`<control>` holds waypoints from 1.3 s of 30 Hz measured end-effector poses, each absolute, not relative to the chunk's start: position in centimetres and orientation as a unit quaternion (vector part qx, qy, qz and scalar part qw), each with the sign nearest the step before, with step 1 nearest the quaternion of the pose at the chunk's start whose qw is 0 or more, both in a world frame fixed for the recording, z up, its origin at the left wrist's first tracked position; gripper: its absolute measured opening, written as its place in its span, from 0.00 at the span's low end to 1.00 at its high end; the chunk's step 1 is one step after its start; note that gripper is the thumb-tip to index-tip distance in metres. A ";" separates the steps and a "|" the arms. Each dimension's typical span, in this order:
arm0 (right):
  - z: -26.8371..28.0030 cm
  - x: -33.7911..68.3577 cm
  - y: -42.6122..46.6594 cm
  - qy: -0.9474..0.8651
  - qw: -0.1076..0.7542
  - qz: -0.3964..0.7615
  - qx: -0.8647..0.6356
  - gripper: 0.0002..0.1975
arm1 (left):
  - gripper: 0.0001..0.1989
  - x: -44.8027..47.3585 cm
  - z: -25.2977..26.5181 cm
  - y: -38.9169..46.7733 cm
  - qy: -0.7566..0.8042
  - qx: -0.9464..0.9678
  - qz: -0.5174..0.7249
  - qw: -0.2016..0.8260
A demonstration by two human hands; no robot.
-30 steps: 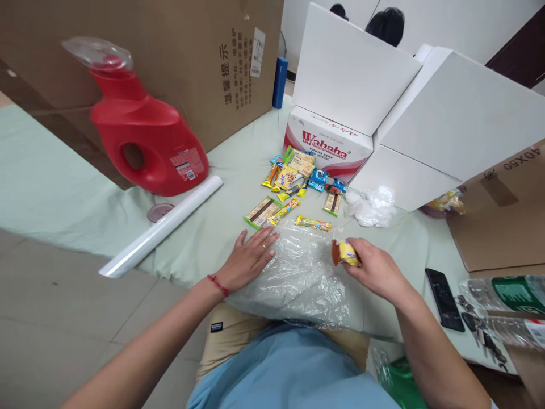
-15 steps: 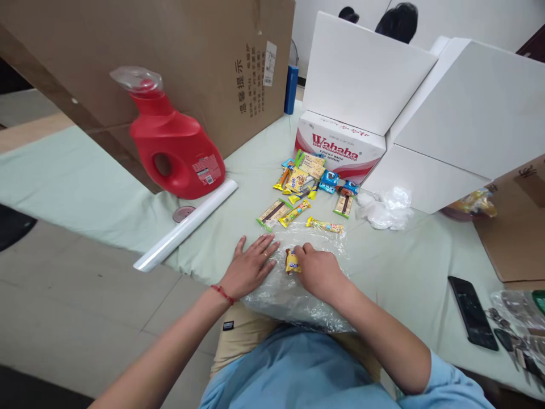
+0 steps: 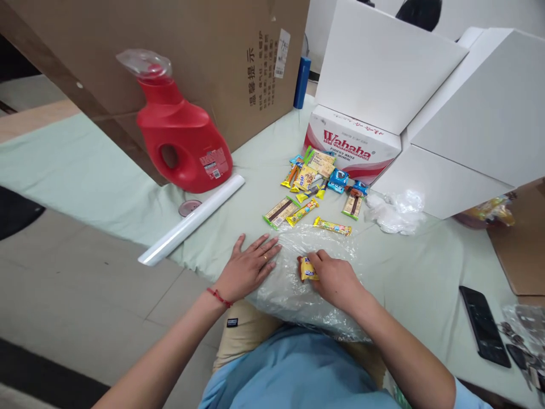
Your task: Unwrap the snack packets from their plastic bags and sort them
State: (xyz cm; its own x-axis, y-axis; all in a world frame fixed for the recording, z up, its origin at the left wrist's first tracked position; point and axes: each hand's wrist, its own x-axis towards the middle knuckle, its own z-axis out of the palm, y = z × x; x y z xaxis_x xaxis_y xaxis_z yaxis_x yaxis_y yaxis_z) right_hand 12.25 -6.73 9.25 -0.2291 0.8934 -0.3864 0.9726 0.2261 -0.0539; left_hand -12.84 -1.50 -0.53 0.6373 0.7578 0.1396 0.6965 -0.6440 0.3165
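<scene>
My left hand [image 3: 251,262] lies flat with spread fingers at the left edge of a clear plastic bag [image 3: 281,295] on the table. Over the bag's middle, my right hand [image 3: 338,279] is closed on a small yellow snack packet [image 3: 307,269], pinched at its right side. Just beyond the bag are a long yellow snack bar [image 3: 332,226], another yellow bar [image 3: 303,212] and a green-edged bar [image 3: 281,212]. Farther back lies a pile of wrapped snacks [image 3: 307,177] in yellow, blue and green.
A white Wahaba carton [image 3: 351,149] stands open behind the snacks. On the left are a red detergent bottle [image 3: 187,142], a white roll [image 3: 191,221] and a big brown carton [image 3: 204,57]. Crumpled plastic [image 3: 395,211] and a phone [image 3: 484,326] lie on the right.
The view has shifted, so most things appear a little farther right. My right hand, with the packet, has moved slightly right, away from my left hand, which stays flat.
</scene>
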 end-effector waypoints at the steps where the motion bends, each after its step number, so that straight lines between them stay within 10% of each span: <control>1: 9.3 12.5 -6.8 0.770 0.140 -0.143 0.606 0.19 | 0.23 -12.8 -0.7 -1.5 0.408 0.896 0.131 0.117; 30: 9.8 13.4 -7.3 0.782 0.108 -0.210 0.576 0.40 | 0.28 -14.4 -0.1 -2.6 0.407 0.872 0.253 0.103; 36: 10.2 18.4 -12.5 0.823 -0.112 -0.167 0.531 0.13 | 0.40 -15.3 2.2 -6.7 0.284 0.911 0.284 0.095; 39: 8.7 20.4 -15.8 0.870 -0.081 -0.189 0.448 0.11 | 0.37 -15.1 1.8 -8.6 0.220 0.947 0.212 0.097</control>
State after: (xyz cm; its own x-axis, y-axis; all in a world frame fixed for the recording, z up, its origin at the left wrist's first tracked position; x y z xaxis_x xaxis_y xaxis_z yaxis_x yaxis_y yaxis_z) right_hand 20.39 -15.79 8.67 -0.5856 0.8101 -0.0286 0.7490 0.5273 -0.4011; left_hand -15.08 -8.61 1.82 0.8131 0.4579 0.3595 0.3755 -0.8844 0.2771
